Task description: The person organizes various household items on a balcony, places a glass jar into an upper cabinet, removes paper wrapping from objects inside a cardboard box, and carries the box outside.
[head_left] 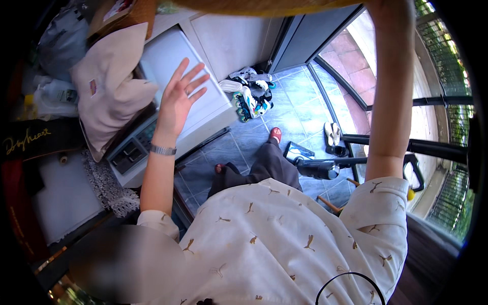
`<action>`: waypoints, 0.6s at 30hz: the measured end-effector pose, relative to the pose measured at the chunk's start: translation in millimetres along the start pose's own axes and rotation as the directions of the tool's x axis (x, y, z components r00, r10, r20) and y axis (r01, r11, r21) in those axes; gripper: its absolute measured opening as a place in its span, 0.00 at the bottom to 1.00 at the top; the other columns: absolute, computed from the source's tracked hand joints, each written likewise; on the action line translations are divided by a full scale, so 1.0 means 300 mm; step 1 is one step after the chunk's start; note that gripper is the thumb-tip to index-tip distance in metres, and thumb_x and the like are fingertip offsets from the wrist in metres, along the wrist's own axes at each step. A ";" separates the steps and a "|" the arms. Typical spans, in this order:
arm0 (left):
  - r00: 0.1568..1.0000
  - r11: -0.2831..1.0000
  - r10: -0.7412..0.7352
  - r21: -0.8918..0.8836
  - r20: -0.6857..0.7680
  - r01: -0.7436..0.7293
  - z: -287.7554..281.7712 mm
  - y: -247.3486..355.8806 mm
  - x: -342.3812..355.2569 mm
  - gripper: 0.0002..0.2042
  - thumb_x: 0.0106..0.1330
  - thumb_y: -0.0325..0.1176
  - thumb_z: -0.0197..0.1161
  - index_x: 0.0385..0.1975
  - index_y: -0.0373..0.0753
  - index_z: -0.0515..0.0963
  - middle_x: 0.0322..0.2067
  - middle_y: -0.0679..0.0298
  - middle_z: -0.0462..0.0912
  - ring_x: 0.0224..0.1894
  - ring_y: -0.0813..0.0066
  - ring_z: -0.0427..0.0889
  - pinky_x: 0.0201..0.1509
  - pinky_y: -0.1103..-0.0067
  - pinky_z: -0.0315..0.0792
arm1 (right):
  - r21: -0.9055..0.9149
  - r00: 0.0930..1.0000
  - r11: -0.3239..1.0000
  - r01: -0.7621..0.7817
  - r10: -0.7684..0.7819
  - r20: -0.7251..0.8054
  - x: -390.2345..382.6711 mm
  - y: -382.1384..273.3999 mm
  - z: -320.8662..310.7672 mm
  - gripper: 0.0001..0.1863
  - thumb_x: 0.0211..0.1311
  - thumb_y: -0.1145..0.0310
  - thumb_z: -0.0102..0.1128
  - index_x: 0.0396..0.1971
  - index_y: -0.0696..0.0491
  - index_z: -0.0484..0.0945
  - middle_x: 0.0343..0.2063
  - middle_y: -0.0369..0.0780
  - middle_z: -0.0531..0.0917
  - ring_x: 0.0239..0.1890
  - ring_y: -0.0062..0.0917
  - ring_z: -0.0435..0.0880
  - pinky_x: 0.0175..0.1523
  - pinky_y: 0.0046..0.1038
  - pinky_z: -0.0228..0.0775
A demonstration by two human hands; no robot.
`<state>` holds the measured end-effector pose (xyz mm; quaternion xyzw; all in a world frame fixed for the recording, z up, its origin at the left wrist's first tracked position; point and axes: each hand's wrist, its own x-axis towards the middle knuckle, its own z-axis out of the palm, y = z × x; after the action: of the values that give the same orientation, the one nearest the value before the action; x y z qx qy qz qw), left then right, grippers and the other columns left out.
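My left hand is raised over the white top of a boxy appliance, its fingers spread and nothing in them. A metal watch is on that wrist. Beside the hand, a beige cloth bag slumps over the appliance's near side, above a dark control panel. My right forearm stretches up to the upper edge, and its hand lies outside the picture. Along that edge runs a blurred yellow-brown curved thing, close to the right arm; whether the right hand touches it I cannot tell.
Inline skates lie on the blue-grey tiled floor. A dark door stands ajar at the back. To the right are pale shoes and a black vacuum cleaner. A plastic bottle and skateboard are on the left.
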<state>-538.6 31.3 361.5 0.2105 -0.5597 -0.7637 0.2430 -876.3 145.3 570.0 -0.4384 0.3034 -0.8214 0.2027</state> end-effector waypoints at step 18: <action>0.271 0.808 0.214 0.014 -0.939 -0.589 -0.561 0.337 -0.071 0.16 0.66 0.32 0.58 0.52 0.35 0.72 0.54 0.56 0.75 0.58 0.59 0.72 0.61 0.62 0.67 | -0.455 0.367 0.596 -0.661 0.787 0.497 -0.168 0.805 -0.152 0.32 0.62 0.49 0.56 0.61 0.52 0.66 0.49 0.44 0.79 0.47 0.27 0.80 0.54 0.27 0.71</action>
<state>-408.1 -108.1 411.5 0.3948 -0.2259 -0.5130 0.7280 -871.7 13.0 356.9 -0.5323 0.4449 -0.4053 0.5953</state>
